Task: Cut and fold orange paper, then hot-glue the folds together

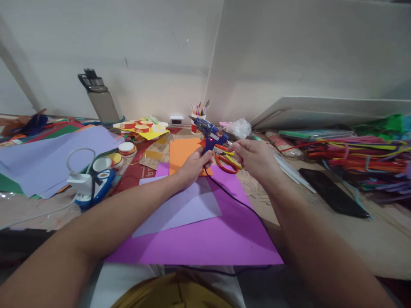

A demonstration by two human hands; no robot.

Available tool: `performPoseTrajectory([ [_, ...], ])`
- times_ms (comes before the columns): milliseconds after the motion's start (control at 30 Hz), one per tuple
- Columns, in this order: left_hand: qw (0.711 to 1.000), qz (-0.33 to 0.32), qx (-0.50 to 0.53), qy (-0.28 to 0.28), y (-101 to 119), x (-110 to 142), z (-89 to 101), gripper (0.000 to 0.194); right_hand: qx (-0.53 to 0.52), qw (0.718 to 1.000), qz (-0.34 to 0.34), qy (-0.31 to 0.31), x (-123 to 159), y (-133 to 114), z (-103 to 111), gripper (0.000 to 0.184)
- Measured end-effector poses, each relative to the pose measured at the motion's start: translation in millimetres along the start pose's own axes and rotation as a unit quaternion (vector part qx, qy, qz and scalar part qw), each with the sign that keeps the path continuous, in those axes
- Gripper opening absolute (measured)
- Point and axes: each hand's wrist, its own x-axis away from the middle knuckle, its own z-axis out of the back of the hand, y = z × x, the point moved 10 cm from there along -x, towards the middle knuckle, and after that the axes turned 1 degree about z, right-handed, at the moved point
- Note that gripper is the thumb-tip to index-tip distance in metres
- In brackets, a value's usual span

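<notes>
My left hand (194, 167) is wrapped round the handle of a blue hot glue gun (210, 133). The gun's nozzle points up and to the left, and a small red light glows on its body. Behind the gun's rear end, my right hand (253, 158) is closed in a pinch; what its fingertips hold, if anything, is too small to make out. Below the hands lie orange-handled scissors (226, 164), an orange sheet (181, 152), a pale lilac sheet (180, 209) and a large purple sheet (208, 244). The gun's black cord (236, 199) runs down across the purple sheet.
Left are a blue power strip (96, 190) with a white plug, paper sheets (58, 154), tape rolls (126, 148) and a bottle (101, 100). A pen cup (195, 124) stands at the back. A black phone (332, 192) and pipe cleaners (369, 167) lie right.
</notes>
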Motion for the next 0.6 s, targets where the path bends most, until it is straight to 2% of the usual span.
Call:
performPoseTrajectory([
  [133, 1.000, -0.005, 0.000, -0.003, 7, 0, 0.4, 0.038, 0.039, 0.998, 0.035, 0.030, -2, -2, 8, 0.029],
  [233, 0.999, 0.005, 0.037, -0.014, 17, 0, -2.7, 0.048, 0.061, 0.994, 0.063, 0.065, -1, 0, 17, 0.021],
  [333, 0.996, 0.043, 0.070, -0.016, 19, 2, -4.3, 0.058, 0.057, 0.992, 0.076, 0.079, -2, 3, 20, 0.017],
  [467, 0.991, 0.102, 0.080, -0.043, 10, 5, -10.7, 0.062, 0.056, 0.991, 0.099, 0.071, -3, 1, 16, 0.010],
  [600, 0.994, 0.069, 0.084, -0.026, 13, 5, -7.0, 0.057, 0.044, 0.990, 0.109, 0.072, -1, -2, 13, 0.010],
])
